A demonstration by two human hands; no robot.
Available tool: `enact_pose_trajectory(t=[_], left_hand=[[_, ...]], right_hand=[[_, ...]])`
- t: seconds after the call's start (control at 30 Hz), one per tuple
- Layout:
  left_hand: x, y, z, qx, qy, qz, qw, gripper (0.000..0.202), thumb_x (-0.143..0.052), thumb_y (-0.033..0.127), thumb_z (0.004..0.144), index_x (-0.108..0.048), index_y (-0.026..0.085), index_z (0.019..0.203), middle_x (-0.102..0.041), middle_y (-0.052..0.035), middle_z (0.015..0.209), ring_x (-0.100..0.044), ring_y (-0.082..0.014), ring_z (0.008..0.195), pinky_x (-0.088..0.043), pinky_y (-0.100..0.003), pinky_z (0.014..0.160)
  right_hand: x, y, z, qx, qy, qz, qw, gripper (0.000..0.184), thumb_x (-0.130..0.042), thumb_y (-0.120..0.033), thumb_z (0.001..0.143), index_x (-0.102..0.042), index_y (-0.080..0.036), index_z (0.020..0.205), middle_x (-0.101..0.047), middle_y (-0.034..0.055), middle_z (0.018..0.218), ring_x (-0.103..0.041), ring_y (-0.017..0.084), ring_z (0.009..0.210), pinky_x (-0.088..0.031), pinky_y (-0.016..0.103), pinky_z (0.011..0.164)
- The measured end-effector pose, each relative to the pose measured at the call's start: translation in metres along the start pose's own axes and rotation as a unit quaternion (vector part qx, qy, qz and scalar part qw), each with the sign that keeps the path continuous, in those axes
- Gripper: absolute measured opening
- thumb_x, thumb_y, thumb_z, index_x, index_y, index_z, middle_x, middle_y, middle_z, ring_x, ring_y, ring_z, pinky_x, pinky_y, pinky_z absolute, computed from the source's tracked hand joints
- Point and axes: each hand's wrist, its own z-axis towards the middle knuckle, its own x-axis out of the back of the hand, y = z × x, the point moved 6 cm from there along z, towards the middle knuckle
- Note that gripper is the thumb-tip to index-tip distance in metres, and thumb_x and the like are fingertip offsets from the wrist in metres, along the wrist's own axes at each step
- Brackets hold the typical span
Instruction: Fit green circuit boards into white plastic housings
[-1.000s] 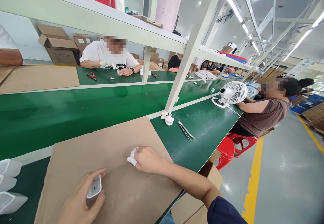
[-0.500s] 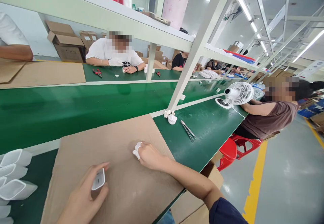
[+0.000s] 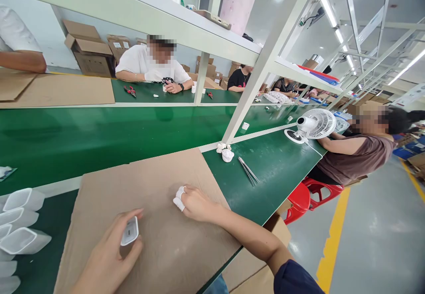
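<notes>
My left hand [image 3: 108,256] holds a small white plastic charger housing [image 3: 130,232] between thumb and fingers. The housing's open end faces up, and a small slot shows inside it. Both hands are over a sheet of brown cardboard [image 3: 159,258]. Further right, my right hand [image 3: 197,203] is closed and lowered to the cardboard. White finger cots [image 3: 179,199] cover some of its fingertips; anything under the curled fingers is hidden. At the left edge, several open white housings [image 3: 25,241] lie stacked on the green bench.
Metal tweezers [image 3: 248,171] and a white roll [image 3: 227,155] lie beyond the cardboard, near a slanted post [image 3: 247,88]. A green conveyor belt [image 3: 99,139] runs behind. A white fan [image 3: 315,123] stands near a co-worker [image 3: 361,152] at the right. Another person [image 3: 139,63] sits opposite.
The camera view has shifted slightly. A small bagged item has come into view on the belt at the left. Both hands keep nearly the same pose.
</notes>
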Motion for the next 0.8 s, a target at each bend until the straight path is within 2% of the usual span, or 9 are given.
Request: enact_pose_trajectory(t=[0.13, 0.33, 0.5, 0.8], left_hand=[[0.0007, 0.0027, -0.0007, -0.003, 0.002, 0.004, 1.0, 0.039, -0.054, 0.041, 0.08, -0.058, 0.025, 0.115, -0.069, -0.0052, 0.117, -0.07, -0.0256, 0.104, -0.057, -0.024, 0.057], [0.0, 0.0025, -0.001, 0.013, -0.009, 0.004, 1.0, 0.039, -0.052, 0.042, 0.082, -0.057, 0.024, 0.116, -0.068, -0.0058, 0.12, -0.069, -0.0256, 0.106, -0.058, -0.024, 0.059], [0.0014, 0.0046, -0.0011, 0.007, -0.004, -0.004, 1.0, 0.041, -0.053, 0.042, 0.08, -0.058, 0.024, 0.116, -0.068, -0.0064, 0.12, -0.07, -0.0257, 0.102, -0.055, -0.024, 0.055], [0.0019, 0.0055, -0.0009, 0.014, -0.009, 0.001, 1.0, 0.041, -0.052, 0.043, 0.08, -0.058, 0.024, 0.116, -0.068, -0.0069, 0.119, -0.07, -0.0263, 0.101, -0.057, -0.025, 0.058]], right_hand=[[0.0007, -0.0029, 0.0004, 0.012, 0.014, 0.001, 1.0, 0.023, -0.043, -0.018, 0.101, -0.052, -0.019, 0.08, -0.06, 0.0051, 0.083, -0.055, 0.019, 0.079, -0.042, 0.029, 0.076], [-0.0015, -0.0015, 0.0001, 0.013, 0.02, -0.003, 1.0, 0.017, -0.048, -0.016, 0.094, -0.053, -0.019, 0.078, -0.061, 0.0042, 0.081, -0.054, 0.018, 0.076, -0.042, 0.028, 0.072], [-0.0007, -0.0016, 0.0, 0.01, 0.02, -0.001, 1.0, 0.017, -0.048, -0.017, 0.094, -0.054, -0.019, 0.078, -0.061, 0.0044, 0.08, -0.054, 0.018, 0.076, -0.041, 0.029, 0.071], [-0.001, -0.0008, -0.0001, 0.003, 0.023, 0.001, 1.0, 0.018, -0.048, -0.019, 0.094, -0.055, -0.018, 0.078, -0.06, 0.0038, 0.079, -0.053, 0.018, 0.073, -0.039, 0.028, 0.068]])
